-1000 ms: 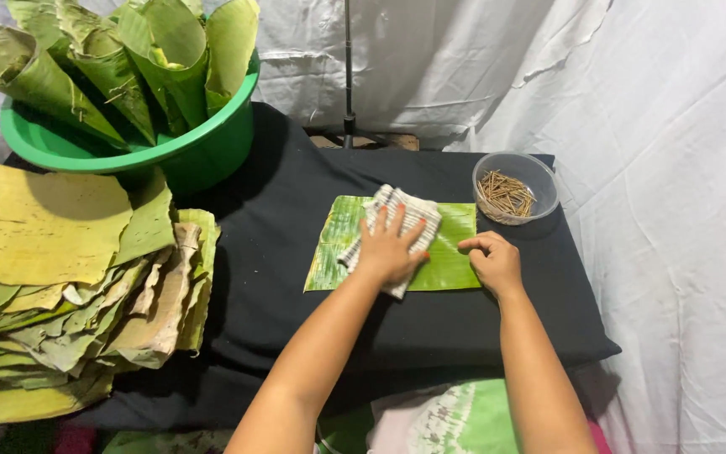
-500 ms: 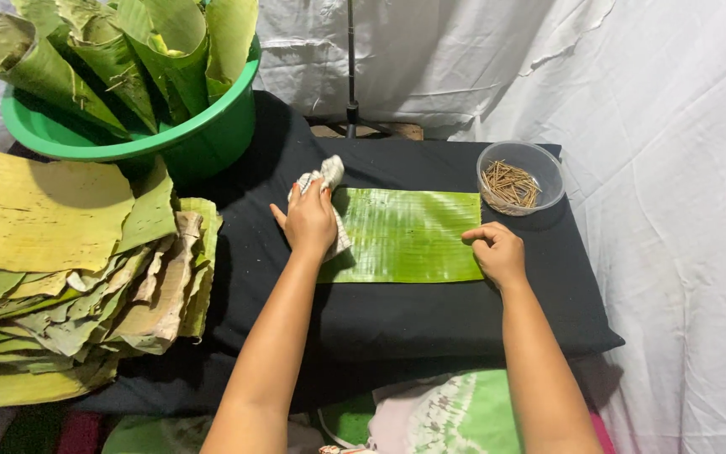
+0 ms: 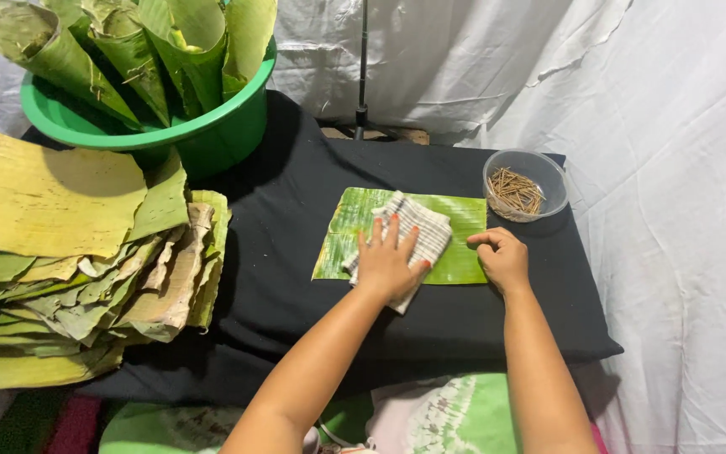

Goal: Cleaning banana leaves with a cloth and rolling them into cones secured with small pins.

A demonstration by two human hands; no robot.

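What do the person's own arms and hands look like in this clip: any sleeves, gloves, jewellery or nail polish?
Both forearms are bare up to the frame edge: no sleeves, gloves, watch or bracelets show. The left hand has orange-red polish on its fingernails. The right hand is curled, so its nails are hidden. No rings can be made out on either hand.

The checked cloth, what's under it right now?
The checked cloth lies on a green banana leaf piece, pressed flat by the left hand. The leaf surface beneath the cloth is hidden.
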